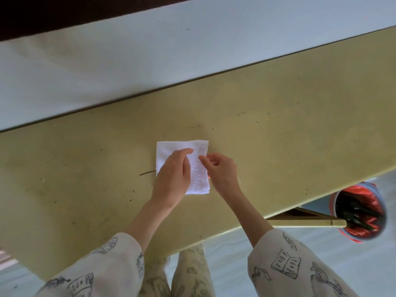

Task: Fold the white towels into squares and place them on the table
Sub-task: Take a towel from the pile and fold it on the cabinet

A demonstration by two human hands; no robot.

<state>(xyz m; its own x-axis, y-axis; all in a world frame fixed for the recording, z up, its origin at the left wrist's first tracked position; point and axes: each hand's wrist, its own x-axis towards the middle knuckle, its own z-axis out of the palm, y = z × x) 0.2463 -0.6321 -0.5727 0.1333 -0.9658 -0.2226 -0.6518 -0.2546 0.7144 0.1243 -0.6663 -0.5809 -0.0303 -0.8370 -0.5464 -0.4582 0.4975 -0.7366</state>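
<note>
- Nearest, printed sleeves [300, 266] are reaching out over the yellow surface [278, 125].
- The left hand [173, 174] is lying flat on the towel [199, 176], fingers loosely spread, pressing it down.
- The right hand [220, 168] is pinching the towel's right edge between thumb and fingertips.
- The towel is lying mid-surface, folded nearly square; it looks light, soft and floppy, so taking it by corners or edges should work best.
- Farther back, a pale wall is running behind.

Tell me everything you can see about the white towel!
The towel is small, white and nubbly, like terry cloth. It lies flat on the yellowish table, folded into a rough square. The left hand rests on it, fingers fairly straight. The right hand pinches its right edge.
</note>
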